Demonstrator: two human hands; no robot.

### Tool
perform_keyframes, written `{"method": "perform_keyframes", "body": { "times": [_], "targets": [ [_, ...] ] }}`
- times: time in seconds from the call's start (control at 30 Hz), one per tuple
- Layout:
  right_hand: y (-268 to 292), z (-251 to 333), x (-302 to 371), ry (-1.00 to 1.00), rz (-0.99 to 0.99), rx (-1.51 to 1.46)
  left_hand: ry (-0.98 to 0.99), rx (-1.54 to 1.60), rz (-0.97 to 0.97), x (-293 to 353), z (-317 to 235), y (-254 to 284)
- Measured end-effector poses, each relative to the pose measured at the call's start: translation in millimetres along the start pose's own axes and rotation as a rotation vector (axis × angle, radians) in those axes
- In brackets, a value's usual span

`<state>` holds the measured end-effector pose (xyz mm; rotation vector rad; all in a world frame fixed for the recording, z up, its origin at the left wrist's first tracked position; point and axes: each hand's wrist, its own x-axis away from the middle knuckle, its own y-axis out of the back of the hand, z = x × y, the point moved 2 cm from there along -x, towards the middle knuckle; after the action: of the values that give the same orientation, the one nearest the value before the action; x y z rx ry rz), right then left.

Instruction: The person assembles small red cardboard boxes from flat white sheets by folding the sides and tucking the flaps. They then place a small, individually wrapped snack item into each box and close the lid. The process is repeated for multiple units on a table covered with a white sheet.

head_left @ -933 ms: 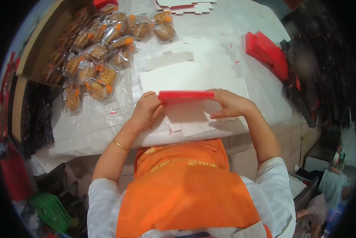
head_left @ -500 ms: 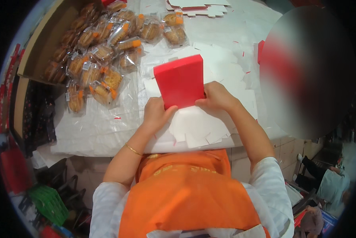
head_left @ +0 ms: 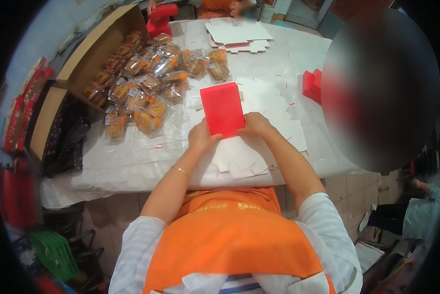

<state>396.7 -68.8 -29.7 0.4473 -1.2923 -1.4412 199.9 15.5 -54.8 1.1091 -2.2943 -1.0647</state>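
Observation:
Between my two hands stands a red cardboard box (head_left: 223, 110), gripped near its lower corners. My left hand (head_left: 202, 136) closes on its left side with the thumb along the bottom edge. My right hand (head_left: 255, 125) holds the lower right side the same way, its fingers partly hidden behind the box. Beneath lie flat white box blanks (head_left: 273, 105), spread over the table. Left of the box is a heap of clear-wrapped round pastries (head_left: 150, 81) with orange labels.
A large open brown carton (head_left: 95, 39) lies at the left with pastries spilling from it. More white blanks (head_left: 239, 32) are stacked at the far side. Red boxes (head_left: 312, 84) stand at the right beside a blurred patch. Across the table, another person's hand (head_left: 152, 7) is at a red box (head_left: 159, 22).
The view has tilted up, so the far table edge and a person opposite now show. The red box stays in both hands, its broad face turned more toward me.

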Motion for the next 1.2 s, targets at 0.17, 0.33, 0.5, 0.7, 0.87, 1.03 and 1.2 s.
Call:
{"method": "perform_keyframes", "body": {
  "times": [0.17,0.33,0.5,0.7,0.87,1.03,1.2],
  "targets": [
    [-19.0,-19.2,-36.1,-0.023,0.053,-0.083,-0.001,-0.047,0.069,-15.3,7.4,2.1],
    [-12.2,-22.3,-20.7,0.117,0.016,-0.222,-0.072,0.18,0.051,-8.4,14.4,-1.3],
    [-40.5,-40.0,26.9,0.468,-0.501,-0.278,-0.282,0.349,0.023,19.5,36.8,-19.6],
    [-52.0,-20.6,107.5,0.757,-0.607,-0.035,-0.823,-0.029,-0.265,70.2,5.8,8.3],
    [-64.7,-15.5,110.2,0.737,-0.575,-0.058,-0.859,0.039,-0.166,87.8,9.8,-5.4],
    [-60.4,-20.8,100.0,0.729,-0.503,-0.119,-0.706,0.114,-0.179,81.9,14.4,-9.3],
    [-51.9,-20.9,90.2,0.627,-0.405,-0.219,-0.549,0.123,-0.154,74.0,12.4,-4.5]
  ]
}}
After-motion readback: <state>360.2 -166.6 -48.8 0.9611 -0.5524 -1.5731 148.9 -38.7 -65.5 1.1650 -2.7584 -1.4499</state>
